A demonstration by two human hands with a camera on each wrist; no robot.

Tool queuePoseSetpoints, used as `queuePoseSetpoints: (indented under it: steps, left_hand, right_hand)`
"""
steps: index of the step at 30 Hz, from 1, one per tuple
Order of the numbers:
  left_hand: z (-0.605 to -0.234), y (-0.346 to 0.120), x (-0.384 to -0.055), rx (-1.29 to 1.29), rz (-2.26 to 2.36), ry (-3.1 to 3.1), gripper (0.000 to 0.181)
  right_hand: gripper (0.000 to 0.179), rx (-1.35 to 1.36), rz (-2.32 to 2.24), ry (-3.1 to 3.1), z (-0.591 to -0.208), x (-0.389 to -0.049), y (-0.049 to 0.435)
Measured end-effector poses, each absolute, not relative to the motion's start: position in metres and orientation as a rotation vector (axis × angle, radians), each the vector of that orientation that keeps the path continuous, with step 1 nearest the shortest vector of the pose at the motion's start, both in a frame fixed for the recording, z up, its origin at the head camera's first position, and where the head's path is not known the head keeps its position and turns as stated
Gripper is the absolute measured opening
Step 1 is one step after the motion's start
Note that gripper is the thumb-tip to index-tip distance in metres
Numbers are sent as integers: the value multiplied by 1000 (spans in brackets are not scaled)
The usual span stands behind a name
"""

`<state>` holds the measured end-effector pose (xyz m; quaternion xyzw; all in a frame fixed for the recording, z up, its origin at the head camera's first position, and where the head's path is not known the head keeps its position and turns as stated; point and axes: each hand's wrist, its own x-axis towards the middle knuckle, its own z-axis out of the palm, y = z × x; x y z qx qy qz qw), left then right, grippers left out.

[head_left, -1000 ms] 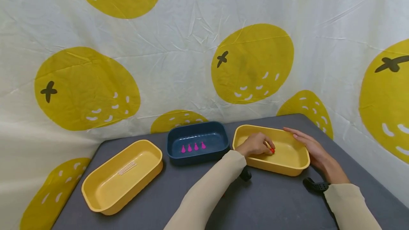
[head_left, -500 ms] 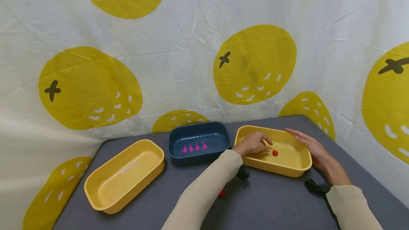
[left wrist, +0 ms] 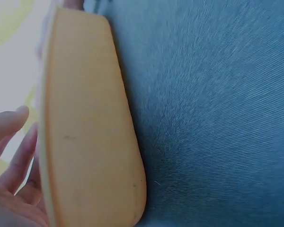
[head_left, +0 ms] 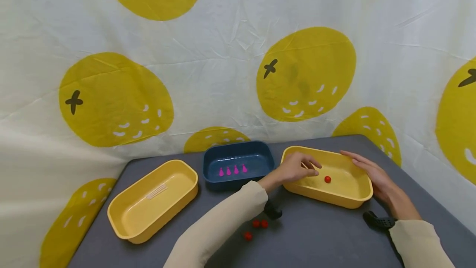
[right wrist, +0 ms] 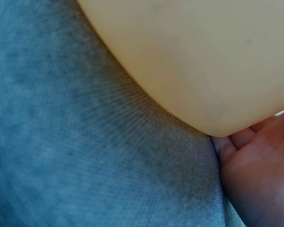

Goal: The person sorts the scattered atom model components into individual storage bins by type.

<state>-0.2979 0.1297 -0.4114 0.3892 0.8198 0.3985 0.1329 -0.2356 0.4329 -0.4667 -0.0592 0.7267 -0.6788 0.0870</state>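
Observation:
In the head view, my left hand (head_left: 293,168) hovers over the near left side of the right-hand yellow bin (head_left: 316,194), its fingers loosely bent and holding nothing. On the bin's floor, a little to the right of those fingertips, lies a small round red piece (head_left: 327,179), perhaps a cherry tomato. My right hand (head_left: 377,179) rests along the bin's right end with its fingers stretched out by the rim. The left wrist view shows the bin's outer wall (left wrist: 87,118) with left fingers beyond it. In the right wrist view, the right palm (right wrist: 265,170) lies against the bin.
Several red pieces (head_left: 256,223) lie on the grey table beside my left forearm. A dark blue bin (head_left: 238,184) at the back holds several pink bottle-shaped pieces (head_left: 236,169). Another yellow bin (head_left: 163,217) at left holds thin pale sticks (head_left: 156,192). A patterned curtain (head_left: 215,94) hangs behind.
My left hand has let go of the red piece on the bin's floor and drawn back to the left and up. Red pieces on the table have come into view. The right hand stays at the bin.

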Motion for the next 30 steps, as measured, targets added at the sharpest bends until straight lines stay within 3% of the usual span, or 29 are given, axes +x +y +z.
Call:
queuePoseSetpoints:
  steps: [19, 30]
  left_hand:
    - [-405, 21, -264, 1034, 1586, 2187, 24]
    - [-428, -45, -241, 921, 1541, 2236, 24]
  right_hand:
    - [50, -220, -2109, 2057, -467, -233, 437]
    - [51, -209, -2085, 2082, -467, -238, 435]
